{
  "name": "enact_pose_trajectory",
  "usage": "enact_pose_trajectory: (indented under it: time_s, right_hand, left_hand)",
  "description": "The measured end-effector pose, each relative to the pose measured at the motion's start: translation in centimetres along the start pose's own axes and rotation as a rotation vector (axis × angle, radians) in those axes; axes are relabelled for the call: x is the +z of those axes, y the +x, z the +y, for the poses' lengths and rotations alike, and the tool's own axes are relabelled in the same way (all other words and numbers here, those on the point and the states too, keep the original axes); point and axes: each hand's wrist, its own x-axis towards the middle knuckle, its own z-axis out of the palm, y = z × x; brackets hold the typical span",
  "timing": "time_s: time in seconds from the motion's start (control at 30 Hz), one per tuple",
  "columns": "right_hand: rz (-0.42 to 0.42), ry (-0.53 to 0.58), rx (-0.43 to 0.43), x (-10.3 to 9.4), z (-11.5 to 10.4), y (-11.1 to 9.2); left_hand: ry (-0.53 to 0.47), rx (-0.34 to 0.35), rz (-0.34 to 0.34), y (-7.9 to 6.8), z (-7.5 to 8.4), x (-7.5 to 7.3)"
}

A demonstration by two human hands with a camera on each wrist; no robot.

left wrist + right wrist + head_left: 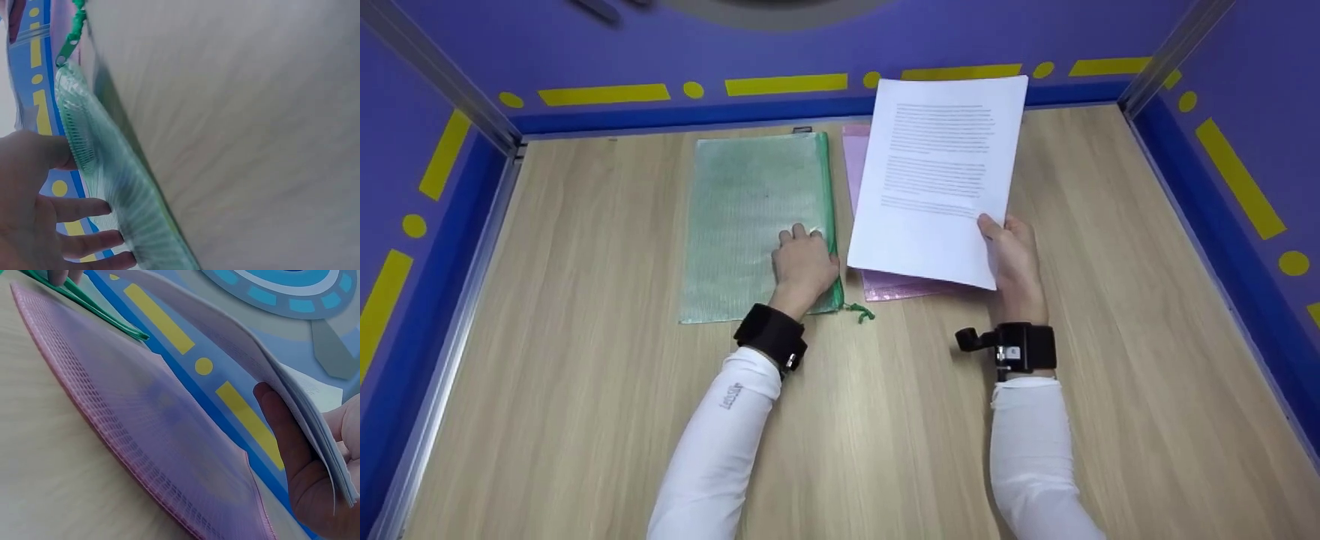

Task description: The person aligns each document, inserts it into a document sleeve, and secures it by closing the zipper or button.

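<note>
My right hand point(1017, 259) grips a stack of printed paper sheets point(934, 172) by its lower right edge, thumb on the printed face and fingers behind. In the right wrist view the stack point(298, 396) is seen edge-on, raised above a pink mesh zip pouch point(163, 405). The paper covers most of that pouch in the head view. A green translucent zip pouch point(746, 202) lies flat to the left. My left hand point(805, 264) rests on its lower right part, fingers spread on the surface, thumb at the zipped edge point(79, 135).
A green zip cord point(861, 310) sticks out from the green pouch's lower right corner. Blue-purple walls with yellow marks point(786, 85) enclose the wooden table point(585, 412) at the back and both sides. Black camera straps point(771, 335) circle both wrists.
</note>
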Motion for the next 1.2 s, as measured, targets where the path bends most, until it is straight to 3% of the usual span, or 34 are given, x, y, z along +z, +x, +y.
enact_pose_trajectory:
  time_s: [0.2, 0.53, 0.87, 1.07, 1.2]
  right_hand:
    - [-0.015, 0.014, -0.006, 0.4, 0.2, -0.1]
    - [-0.021, -0.021, 0.02, 1.0, 0.1, -0.4]
    - [-0.063, 0.002, 0.032, 1.9, 0.0, -1.2]
    - [-0.113, -0.026, 0.022, 2.5, 0.2, -1.4]
    - [-0.13, -0.047, 0.064, 2.0, -0.1, -1.4]
  left_hand:
    - [0.021, 0.018, 0.069, 0.3, 0.0, 0.1]
    - [-0.114, 0.084, 0.147, 0.3, -1.5, -0.1]
    - [-0.31, 0.038, 0.135, -0.2, -3.5, -0.4]
    - [-0.327, 0.055, 0.127, -0.4, -3.8, -0.1]
    - [-0.338, 0.057, 0.131, -0.4, -3.6, 0.0]
